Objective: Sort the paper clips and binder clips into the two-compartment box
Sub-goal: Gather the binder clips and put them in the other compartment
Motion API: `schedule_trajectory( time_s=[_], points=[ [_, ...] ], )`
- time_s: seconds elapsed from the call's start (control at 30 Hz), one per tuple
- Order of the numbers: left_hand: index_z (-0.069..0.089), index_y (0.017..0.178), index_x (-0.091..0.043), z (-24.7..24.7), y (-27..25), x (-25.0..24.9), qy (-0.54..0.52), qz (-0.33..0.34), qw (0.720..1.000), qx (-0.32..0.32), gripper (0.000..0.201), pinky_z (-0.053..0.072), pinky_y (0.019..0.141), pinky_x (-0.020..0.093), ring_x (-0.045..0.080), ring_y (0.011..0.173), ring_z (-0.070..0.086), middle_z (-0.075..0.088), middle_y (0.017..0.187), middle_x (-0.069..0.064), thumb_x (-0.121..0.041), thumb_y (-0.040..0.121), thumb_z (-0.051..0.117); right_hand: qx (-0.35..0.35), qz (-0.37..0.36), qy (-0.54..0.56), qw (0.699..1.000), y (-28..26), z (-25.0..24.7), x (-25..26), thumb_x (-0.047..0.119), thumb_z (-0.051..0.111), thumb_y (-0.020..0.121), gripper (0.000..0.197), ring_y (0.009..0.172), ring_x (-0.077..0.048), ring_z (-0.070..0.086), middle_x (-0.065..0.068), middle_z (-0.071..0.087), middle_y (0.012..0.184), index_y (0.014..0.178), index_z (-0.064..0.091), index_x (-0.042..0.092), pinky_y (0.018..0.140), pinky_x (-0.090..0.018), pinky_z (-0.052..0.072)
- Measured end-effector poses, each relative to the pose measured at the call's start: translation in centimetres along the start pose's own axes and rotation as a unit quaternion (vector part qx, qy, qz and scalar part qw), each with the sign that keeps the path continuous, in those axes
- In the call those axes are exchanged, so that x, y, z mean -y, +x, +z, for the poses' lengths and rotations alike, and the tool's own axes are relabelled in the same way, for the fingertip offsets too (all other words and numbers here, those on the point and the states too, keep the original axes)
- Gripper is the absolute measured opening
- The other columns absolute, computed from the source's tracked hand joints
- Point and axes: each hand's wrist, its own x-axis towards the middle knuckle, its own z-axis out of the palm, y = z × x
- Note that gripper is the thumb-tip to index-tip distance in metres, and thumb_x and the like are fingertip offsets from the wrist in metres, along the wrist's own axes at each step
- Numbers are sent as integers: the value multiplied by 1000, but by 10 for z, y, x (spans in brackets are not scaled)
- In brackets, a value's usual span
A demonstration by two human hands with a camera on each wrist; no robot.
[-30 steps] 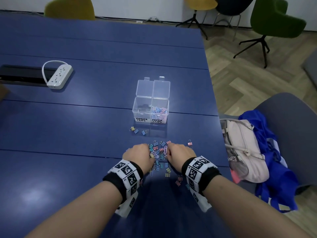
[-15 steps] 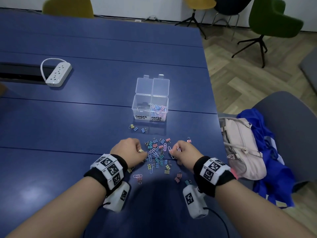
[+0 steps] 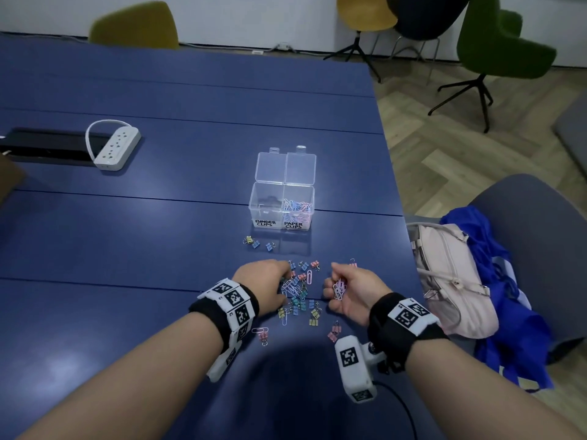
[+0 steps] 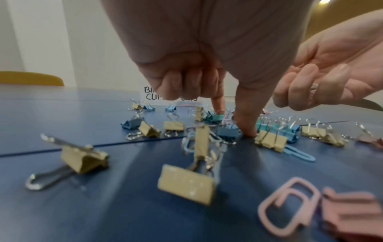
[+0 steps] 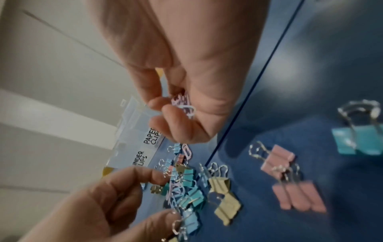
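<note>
A clear two-compartment box (image 3: 282,214) stands open; its right half, labelled PAPER CLIPS, holds pastel paper clips (image 3: 297,205). In front of it a mixed pile of binder clips and paper clips (image 3: 301,292) lies on the blue table. My left hand (image 3: 284,281) is in the pile's left side: its index finger (image 4: 217,101) and thumb tip press down among the clips, apart, while the other fingers are curled. My right hand (image 3: 336,281) is turned palm up just right of the pile and holds a small bunch of paper clips (image 5: 184,103) in curled fingers.
Three binder clips (image 3: 259,242) lie apart just before the box. A white power strip (image 3: 117,149) and a black slot (image 3: 47,149) are at far left. The table's right edge is close; a beige bag (image 3: 451,281) and blue cloth (image 3: 508,296) sit on a grey chair beside it.
The hands parted from the pile's middle. My right hand rolled palm up with paper clips in it. My left hand went back into the pile's left side.
</note>
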Motion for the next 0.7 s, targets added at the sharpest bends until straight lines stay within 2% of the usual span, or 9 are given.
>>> schedule_trajectory(
  time_s=[0.07, 0.13, 0.2, 0.27, 0.33, 0.43, 0.57, 0.63, 0.7],
  points=[
    [53, 116, -27, 2, 3, 0, 4, 15, 1000, -8, 42, 48, 82, 32, 18, 104, 59, 61, 116, -5, -40, 79, 67, -41, -19, -97, 994, 4, 4, 1, 10, 39, 94, 27, 44, -12, 39, -2, 44, 59, 69, 47, 12, 38, -16, 27],
    [54, 117, -27, 3, 5, -1, 11, 30, 999, -14, 40, 49, 85, 33, 18, 106, 59, 61, 118, -5, -40, 81, 65, -83, -54, -275, 956, 8, 11, 4, 9, 39, 93, 27, 48, -11, 37, 0, 44, 60, 69, 50, 15, 44, -17, 31],
    [56, 116, -27, 4, 6, -3, 13, 46, 999, -20, 34, 48, 86, 32, 18, 108, 59, 62, 118, -6, -37, 84, 61, -118, -98, -510, 847, 16, 17, 8, 15, 44, 94, 29, 61, -16, 46, 0, 50, 71, 65, 45, 22, 63, -22, 38],
    [57, 111, -26, 4, 7, -5, 16, 56, 998, -19, 26, 47, 84, 31, 19, 106, 59, 63, 115, -5, -36, 87, 58, -153, -122, -634, 748, 22, 24, 7, 20, 46, 94, 25, 81, -25, 55, -8, 59, 87, 69, 44, 18, 74, -27, 39],
    [57, 100, -24, 3, 8, -7, 25, 56, 998, -15, 17, 45, 79, 32, 22, 101, 60, 64, 107, -3, -36, 87, 56, -165, -124, -683, 701, 26, 31, 5, 19, 47, 93, 8, 96, -32, 62, -14, 66, 104, 88, 52, 13, 76, -31, 43],
    [55, 91, -19, 5, 10, -10, 41, 53, 998, 2, 16, 46, 77, 34, 24, 95, 60, 64, 101, 1, -36, 89, 55, -153, -116, -719, 668, 29, 37, 1, 11, 46, 93, 22, 106, -36, 61, -17, 64, 115, 113, 52, 7, 83, -35, 47],
    [56, 100, -15, 8, 12, -11, 75, 46, 996, 17, 22, 48, 80, 38, 27, 99, 60, 63, 107, 5, -35, 93, 51, -131, -96, -761, 628, 29, 44, -1, 4, 44, 90, 39, 109, -37, 61, -19, 62, 120, 129, 44, 4, 86, -38, 48],
    [55, 105, -14, 6, 11, -13, 77, 33, 996, 30, 23, 47, 84, 39, 27, 103, 58, 62, 111, 7, -32, 94, 48, -112, -74, -766, 628, 24, 47, -1, 11, 47, 91, 33, 109, -36, 60, -18, 62, 120, 123, 48, 4, 84, -37, 48],
    [53, 104, -13, 0, 6, -13, 45, 17, 999, 11, 23, 45, 85, 39, 27, 101, 57, 60, 110, 9, -32, 95, 44, -99, -75, -746, 654, 14, 46, 5, 17, 42, 94, 22, 110, -34, 58, -18, 60, 121, 108, 53, 5, 86, -35, 45]
  ],
)
